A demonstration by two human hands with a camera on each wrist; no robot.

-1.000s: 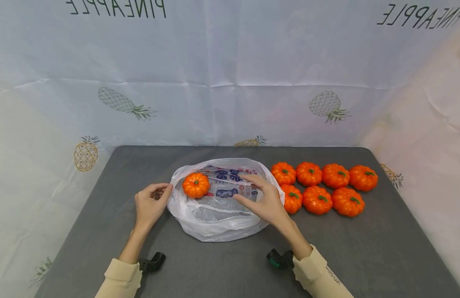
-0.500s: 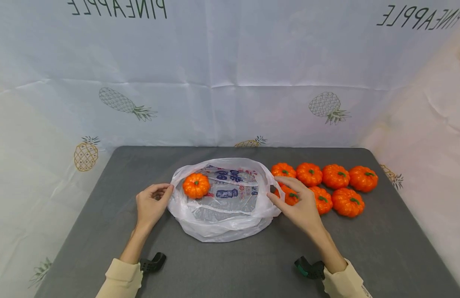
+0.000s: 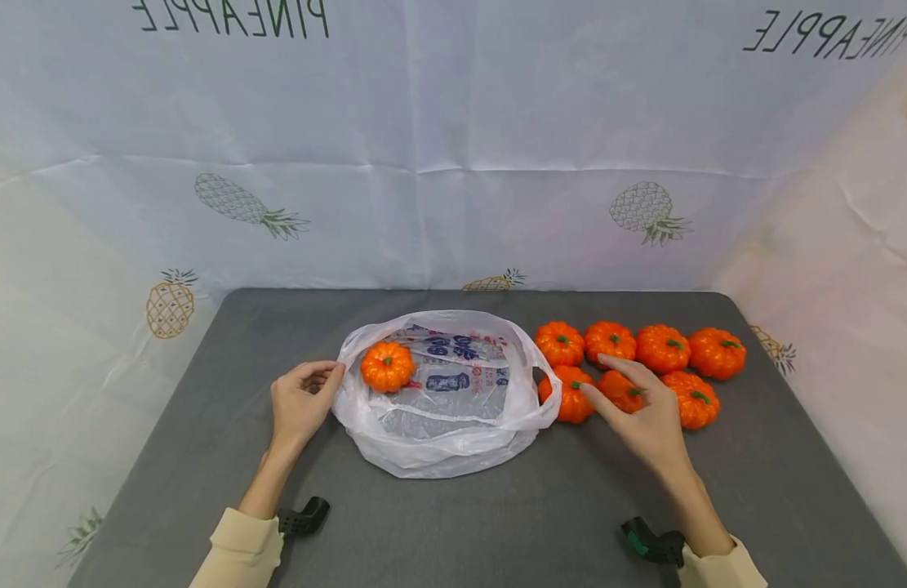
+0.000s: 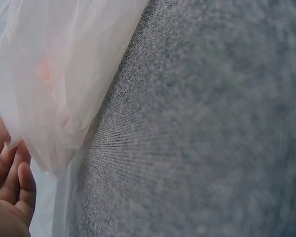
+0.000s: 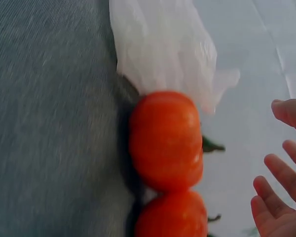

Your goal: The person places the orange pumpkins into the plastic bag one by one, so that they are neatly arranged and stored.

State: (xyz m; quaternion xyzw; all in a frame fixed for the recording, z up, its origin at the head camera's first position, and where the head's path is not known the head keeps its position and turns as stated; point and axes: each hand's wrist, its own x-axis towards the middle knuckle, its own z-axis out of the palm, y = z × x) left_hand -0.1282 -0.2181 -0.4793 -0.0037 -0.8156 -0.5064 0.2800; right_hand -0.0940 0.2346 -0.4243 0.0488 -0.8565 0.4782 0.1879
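A white plastic bag [image 3: 431, 453] lies on the table with its mouth spread wide. Inside it, toward the left, sits one small orange pumpkin [image 3: 387, 366]. My left hand [image 3: 300, 402] pinches the bag's left rim between thumb and forefinger; the left wrist view shows the thin plastic [image 4: 64, 74] running into those fingers. My right hand [image 3: 647, 416] hovers over the front row of pumpkins, thumb and fingers spread, holding nothing. It partly hides a pumpkin [image 3: 620, 390] beneath it. In the right wrist view, a pumpkin [image 5: 165, 140] stands beside the bag, apart from the spread fingers.
Several more orange pumpkins with green stems, such as the far right one [image 3: 716, 353], stand in two rows right of the bag. The bag's right handle loop overlaps the nearest front pumpkin [image 3: 574, 396]. A pineapple-print cloth [image 3: 438, 220] hangs behind the grey table [image 3: 453, 531].
My right hand has moved right, from over the bag's mouth to above the front row of pumpkins. The left hand stays at the bag's rim, and the pumpkin inside has not moved.
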